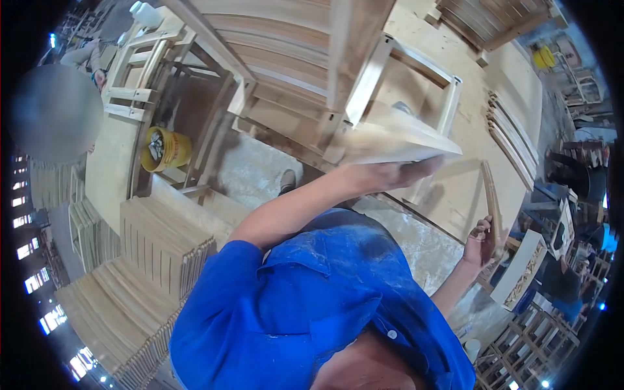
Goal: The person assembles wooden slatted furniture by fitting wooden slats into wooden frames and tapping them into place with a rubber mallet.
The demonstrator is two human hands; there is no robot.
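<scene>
My left hand [390,174] is raised in front of me, fingers closed under the edge of a pale flat wooden board [396,140] that it holds up level. My right hand [481,235] is lower at the right, shut on a thin wooden strip [491,198] that stands nearly upright against the workbench [455,188]. My blue shirt [312,299] fills the lower middle of the view. A wooden chair frame [416,84] sits on the bench just behind the board.
Stacks of wooden slats [159,244] stand at the left, with more [110,318] below. A yellow bucket [166,148] sits under a frame [195,84]. Another person [84,55] is at the top left. Slat piles [513,140] lie at the right.
</scene>
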